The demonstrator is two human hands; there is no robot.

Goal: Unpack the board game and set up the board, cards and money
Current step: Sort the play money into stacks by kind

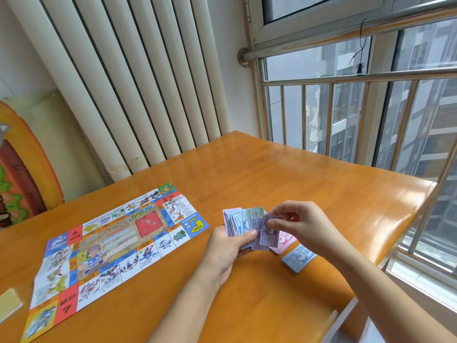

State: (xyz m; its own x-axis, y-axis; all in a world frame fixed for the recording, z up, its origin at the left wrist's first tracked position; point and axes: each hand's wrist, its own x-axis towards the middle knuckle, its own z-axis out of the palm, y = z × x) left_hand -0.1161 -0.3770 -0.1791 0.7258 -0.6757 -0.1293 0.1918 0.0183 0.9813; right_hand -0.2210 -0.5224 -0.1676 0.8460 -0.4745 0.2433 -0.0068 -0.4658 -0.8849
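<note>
The left hand (227,246) grips the mixed wad of play banknotes (236,219) under its thumb while the right hand (300,226) pinches the top purple note (259,225), best peeled off singly and laid beside the pink pile (284,240) and blue pile (298,261) just beneath those fingers.

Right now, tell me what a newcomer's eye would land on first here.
The bright game board lies unfolded on the left of the orange table. At the centre, the left hand holds a fan of play money while the right hand pinches a purple note. A pink pile and a blue pile lie alongside.
</note>
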